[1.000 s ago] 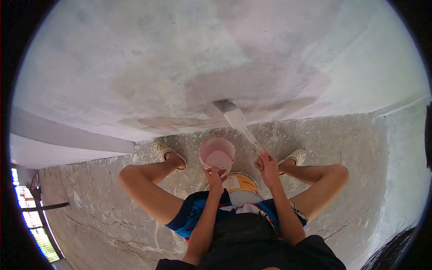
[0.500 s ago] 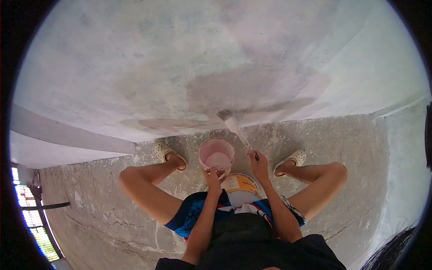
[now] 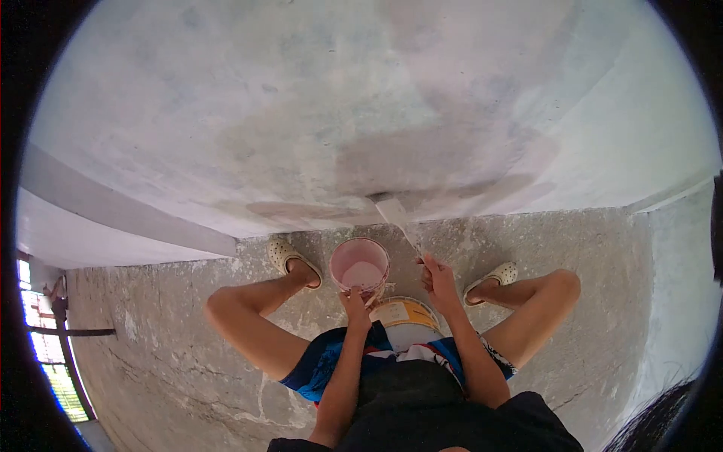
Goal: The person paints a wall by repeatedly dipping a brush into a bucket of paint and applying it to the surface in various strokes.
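A: Item one, right hand?
B: Right hand (image 3: 439, 275), one: fingers closed round the handle of a brush (image 3: 395, 215), wide, pale ferrule, dark bristles; bristle end against the lower part of the wall.
A: Left hand?
B: Left hand (image 3: 357, 305), one: gripping the near side of a pink bucket (image 3: 345, 255), open-topped, left of the brush.
A: Contents?
B: Paint (image 3: 363, 276), pale pink, in the bottom of the bucket.
A: Beneath and behind?
B: Tub (image 3: 410, 312), one, larger, yellow label, between the person's thighs, just beside the bucket. Whether the two touch, cannot tell.
A: Footwear?
B: Clogs, cream, perforated, two: left clog (image 3: 283, 255) and right clog (image 3: 495, 277), set wide on the bucket's either side, on the floor (image 3: 181, 339), grey, speckled and cracked.
A: Far side?
B: Wall (image 3: 248, 105), pale, with a darker patch (image 3: 422, 154) above the bristles.
A: Far left?
B: Window (image 3: 56, 369), one, bright, barred.
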`<state>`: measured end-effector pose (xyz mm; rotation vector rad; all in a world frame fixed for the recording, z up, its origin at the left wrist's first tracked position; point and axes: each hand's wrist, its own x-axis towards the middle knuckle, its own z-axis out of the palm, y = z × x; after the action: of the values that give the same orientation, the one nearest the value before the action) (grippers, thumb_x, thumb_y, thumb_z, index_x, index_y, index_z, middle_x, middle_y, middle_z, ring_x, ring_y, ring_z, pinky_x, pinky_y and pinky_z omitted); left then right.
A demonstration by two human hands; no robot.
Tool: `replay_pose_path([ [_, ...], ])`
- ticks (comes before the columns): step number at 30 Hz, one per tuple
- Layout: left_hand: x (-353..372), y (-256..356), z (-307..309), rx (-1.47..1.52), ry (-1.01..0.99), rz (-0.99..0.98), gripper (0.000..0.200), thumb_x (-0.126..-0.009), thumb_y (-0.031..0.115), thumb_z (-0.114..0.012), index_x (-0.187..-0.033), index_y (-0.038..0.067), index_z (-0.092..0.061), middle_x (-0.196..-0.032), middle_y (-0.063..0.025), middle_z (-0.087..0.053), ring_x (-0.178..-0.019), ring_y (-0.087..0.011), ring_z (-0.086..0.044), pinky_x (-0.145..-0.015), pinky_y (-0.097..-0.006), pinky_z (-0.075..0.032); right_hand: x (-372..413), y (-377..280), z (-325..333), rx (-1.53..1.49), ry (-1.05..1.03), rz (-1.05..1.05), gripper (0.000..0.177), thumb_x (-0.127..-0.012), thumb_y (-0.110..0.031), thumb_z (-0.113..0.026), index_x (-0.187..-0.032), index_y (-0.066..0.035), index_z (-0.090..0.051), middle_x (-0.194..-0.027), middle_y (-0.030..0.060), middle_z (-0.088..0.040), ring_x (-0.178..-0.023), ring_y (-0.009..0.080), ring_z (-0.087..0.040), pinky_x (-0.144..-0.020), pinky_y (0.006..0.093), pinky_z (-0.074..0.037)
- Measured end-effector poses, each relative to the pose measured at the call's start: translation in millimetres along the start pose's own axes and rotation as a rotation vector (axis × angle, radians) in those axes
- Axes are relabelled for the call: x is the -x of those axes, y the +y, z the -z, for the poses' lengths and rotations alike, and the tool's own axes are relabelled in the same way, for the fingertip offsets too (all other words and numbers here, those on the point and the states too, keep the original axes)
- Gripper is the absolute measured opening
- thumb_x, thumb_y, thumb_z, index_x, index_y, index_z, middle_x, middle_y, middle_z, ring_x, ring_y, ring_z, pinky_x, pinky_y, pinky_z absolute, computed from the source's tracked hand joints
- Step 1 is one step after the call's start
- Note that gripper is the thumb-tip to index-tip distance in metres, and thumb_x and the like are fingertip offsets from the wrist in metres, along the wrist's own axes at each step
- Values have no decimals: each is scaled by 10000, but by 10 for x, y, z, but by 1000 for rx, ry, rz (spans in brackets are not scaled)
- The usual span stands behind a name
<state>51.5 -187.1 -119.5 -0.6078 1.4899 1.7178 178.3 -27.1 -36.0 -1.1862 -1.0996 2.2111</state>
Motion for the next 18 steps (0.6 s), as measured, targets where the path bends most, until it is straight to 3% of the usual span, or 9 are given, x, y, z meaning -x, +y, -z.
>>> replay_pose_path([
  [5,-70,-98,34,0,-43,-48,352,-874,196,-543,-1114,104,-302,-980,-150,-561,-837,-261,-617,-587,-395,-532,139,-194,82,-96,-172,-7,367,-959,-349,-551,-984,16,-583,-586,-72,-240,-499,57,-226,-488,234,-228],
  [8,-10,-50,-40,18,-63,-15,324,-891,167,-524,-1115,99,-300,-1004,-150,-558,-865,-261,-622,-615,-400,-539,135,-246,199,-93,-252,9,351,-964,-322,-548,-984,27,-584,-588,-73,-258,-510,52,-241,-493,232,-229],
  [11,-82,-153,-45,-5,-92,-25,296,-909,160,-513,-1108,109,-300,-1022,-150,-552,-890,-259,-625,-634,-396,-544,167,-293,330,152,-191,12,345,-961,-306,-554,-955,35,-608,-580,-72,-295,-520,46,-265,-494,238,-239],
  [13,-36,-143,-106,-33,-98,-26,282,-916,146,-509,-1102,115,-300,-1031,-150,-548,-896,-258,-625,-643,-395,-546,179,-296,421,487,-138,-99,348,-948,-310,-567,-893,23,-651,-572,-65,-357,-531,48,-318,-497,241,-258],
  [18,16,-178,-233,-114,-145,-62,266,-924,115,-513,-1082,125,-299,-1047,-148,-542,-915,-252,-625,-661,-392,-551,144,-49,420,724,-83,-56,391,-927,-360,-565,-857,5,-687,-579,-30,-438,-539,70,-389,-502,253,-311],
])
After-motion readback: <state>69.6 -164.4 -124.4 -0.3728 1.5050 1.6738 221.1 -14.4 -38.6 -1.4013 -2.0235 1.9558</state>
